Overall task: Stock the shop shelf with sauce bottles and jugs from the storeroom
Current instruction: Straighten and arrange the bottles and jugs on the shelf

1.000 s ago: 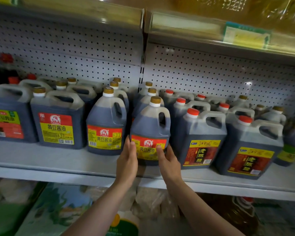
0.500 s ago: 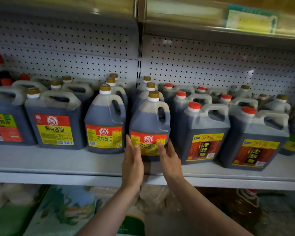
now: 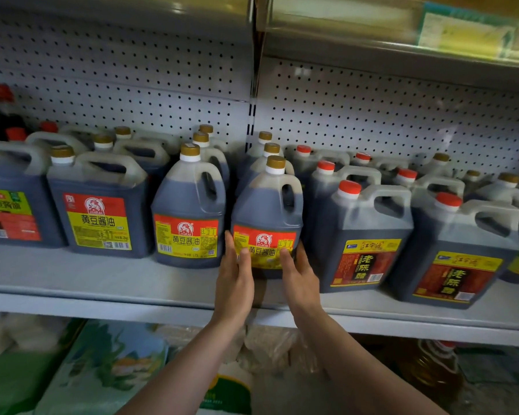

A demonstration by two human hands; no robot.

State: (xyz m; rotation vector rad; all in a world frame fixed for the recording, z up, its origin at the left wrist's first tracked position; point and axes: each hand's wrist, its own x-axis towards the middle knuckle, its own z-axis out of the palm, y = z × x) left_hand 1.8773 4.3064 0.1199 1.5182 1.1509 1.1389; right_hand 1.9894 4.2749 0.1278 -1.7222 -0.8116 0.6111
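Two bare forearms, no sleeves, left grip [image 3: 235, 274], right grip [image 3: 300, 274]

A shop: a pegboard-backed shelf [image 3: 102, 280] carries rows of labelled jugs [image 3: 189, 211], with a blurred, probable price tag [image 3: 465, 35] above.

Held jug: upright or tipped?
Upright: the jug stands on the shelf, gold cap on top, between both hands.

Dim, soft focus, edges warped w/ blur
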